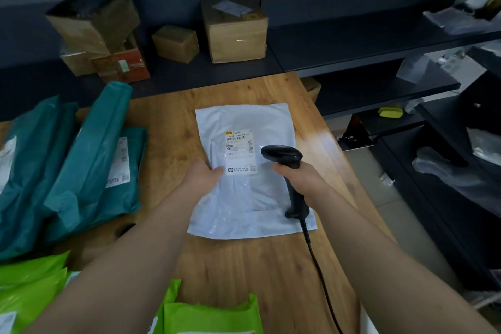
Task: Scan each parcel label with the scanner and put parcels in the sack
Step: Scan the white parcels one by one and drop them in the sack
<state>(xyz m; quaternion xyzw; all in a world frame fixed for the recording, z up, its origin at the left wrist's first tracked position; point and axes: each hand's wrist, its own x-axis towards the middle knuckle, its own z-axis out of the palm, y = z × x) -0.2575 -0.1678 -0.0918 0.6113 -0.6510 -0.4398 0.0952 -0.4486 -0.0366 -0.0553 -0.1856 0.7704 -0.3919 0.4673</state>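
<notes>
A pale grey mailer parcel [244, 198] lies flat on the wooden table [257, 266], its white shipping label [240, 153] facing up. My left hand [202, 176] grips the parcel's left edge beside the label, thumb on top. My right hand [302, 180] is wrapped round the handle of a black corded scanner [283, 156]. The scanner's head hovers just right of the label, pointing toward it. Its cable [320, 274] trails back along the table toward me. No sack can be seen.
Teal mailer parcels [89, 160] are heaped at the table's left. Bright green mailers [211, 317] lie at the near edge. Dark shelves behind hold cardboard boxes [234, 30]. More shelving with plastic-wrapped items [455, 171] stands to the right.
</notes>
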